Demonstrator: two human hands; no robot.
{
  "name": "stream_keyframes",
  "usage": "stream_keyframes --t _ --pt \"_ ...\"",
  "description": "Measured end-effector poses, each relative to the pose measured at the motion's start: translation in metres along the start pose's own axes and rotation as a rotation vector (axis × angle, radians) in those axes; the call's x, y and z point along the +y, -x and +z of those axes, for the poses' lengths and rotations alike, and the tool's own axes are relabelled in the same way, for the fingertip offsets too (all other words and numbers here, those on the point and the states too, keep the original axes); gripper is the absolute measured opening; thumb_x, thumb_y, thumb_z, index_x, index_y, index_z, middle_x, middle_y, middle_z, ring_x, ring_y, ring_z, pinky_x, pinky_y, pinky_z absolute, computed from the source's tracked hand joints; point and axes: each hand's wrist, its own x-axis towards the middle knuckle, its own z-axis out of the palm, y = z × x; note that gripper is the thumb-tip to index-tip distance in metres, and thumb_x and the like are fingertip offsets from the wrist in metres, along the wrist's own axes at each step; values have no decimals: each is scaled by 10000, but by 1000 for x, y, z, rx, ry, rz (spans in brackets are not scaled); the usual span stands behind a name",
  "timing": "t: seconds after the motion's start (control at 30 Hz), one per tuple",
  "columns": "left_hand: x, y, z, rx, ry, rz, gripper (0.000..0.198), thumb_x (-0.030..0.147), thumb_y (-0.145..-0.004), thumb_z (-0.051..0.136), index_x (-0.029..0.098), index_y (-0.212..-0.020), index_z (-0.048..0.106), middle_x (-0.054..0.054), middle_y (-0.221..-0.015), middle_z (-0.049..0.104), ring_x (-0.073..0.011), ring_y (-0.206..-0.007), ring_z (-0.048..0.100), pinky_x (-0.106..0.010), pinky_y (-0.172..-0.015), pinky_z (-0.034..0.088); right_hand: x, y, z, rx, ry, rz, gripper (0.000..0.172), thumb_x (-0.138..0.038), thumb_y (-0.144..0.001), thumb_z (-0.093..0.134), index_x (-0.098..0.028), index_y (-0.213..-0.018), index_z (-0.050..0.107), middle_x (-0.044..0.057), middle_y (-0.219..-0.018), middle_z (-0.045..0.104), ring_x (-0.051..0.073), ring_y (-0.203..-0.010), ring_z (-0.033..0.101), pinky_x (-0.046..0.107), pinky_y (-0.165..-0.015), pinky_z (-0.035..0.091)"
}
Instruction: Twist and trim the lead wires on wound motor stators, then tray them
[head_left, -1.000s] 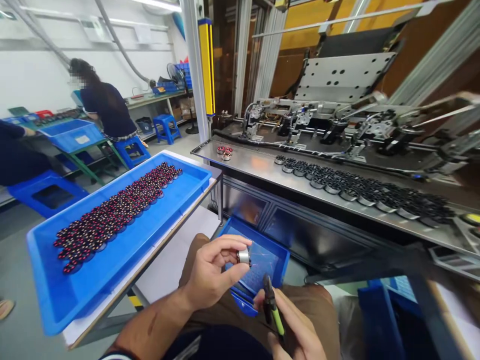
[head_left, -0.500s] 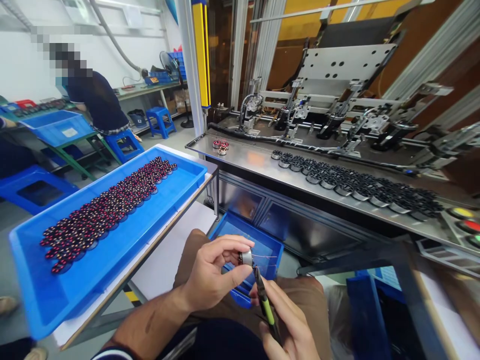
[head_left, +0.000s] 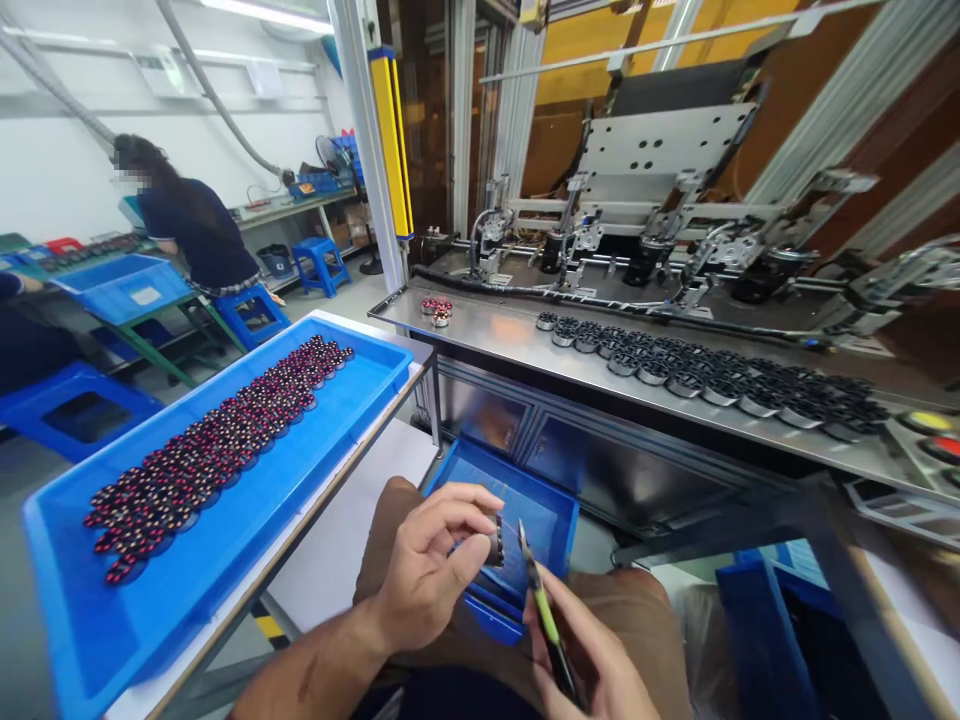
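My left hand (head_left: 442, 560) is closed around a small motor stator (head_left: 496, 542), a silver-sided ring with a dark toothed edge, held on its side between thumb and fingers. A thin wire seems to stick out from it to the right, though it is hard to make out. Green-and-black pliers (head_left: 544, 608) lie in my closed right hand (head_left: 589, 650). Their jaws point up and away, just right of the stator and apart from it. Under both hands, between my knees, sits a blue bin (head_left: 551, 500).
On my left, a long blue tray (head_left: 360, 400) bears rows of stators with red and copper-coloured windings (head_left: 225, 440). Ahead, a metal ledge (head_left: 495, 335) carries a few wound stators (head_left: 439, 312) and many dark ones (head_left: 675, 365) before a machine. A co-worker (head_left: 199, 230) sits at the back left.
The pliers have drawn away from the stator to the right. My left hand has turned the stator so its toothed edge faces right. The view has shifted slightly.
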Motion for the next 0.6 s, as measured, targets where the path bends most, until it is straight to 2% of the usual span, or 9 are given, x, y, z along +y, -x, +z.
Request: stream_keyframes --t 0.07,0.13,0.2,0.33,0.6 --pt "1 0 0 6 -45 29 82 217 -913 614 188 -944 685 -108 -1073 680 -203 -1012 634 -309 -828 552 2 6 -2 -18 159 -155 678 -104 -798 574 -236 -1458 494 117 -1257 685 283 -1062 709 374 -934 580" --pt "1 0 1 -2 -81 46 79 209 -910 614 184 -948 679 -111 -1067 679 -202 -1001 628 -311 -829 543 -1 9 -5 -41 243 -267 755 -73 -790 533 -242 -1514 400 99 -1318 647 290 -1112 686 396 -975 557" --pt "2 0 2 -12 -107 66 73 200 -906 616 184 -948 674 -111 -1059 684 -202 -999 625 -323 -850 533 -8 7 -7 -45 280 -311 833 -53 -768 496 -252 -1554 303 75 -1361 617 292 -1163 656 403 -977 560" --pt "5 0 3 -31 -155 109 70 193 -898 619 189 -944 671 -106 -1045 698 -203 -987 630 -342 -876 517 -19 0 -7 -36 338 -327 891 -49 -747 478 -270 -1574 230 46 -1417 568 312 -1247 589 444 -1013 538" --pt "10 -2 1 -75 -198 140 78 177 -887 612 185 -949 658 -109 -1043 704 -209 -973 640 -362 -894 503 -15 1 -6 -11 314 -297 804 -115 -737 572 -280 -1508 411 51 -1320 649 333 -1153 655 421 -970 575"
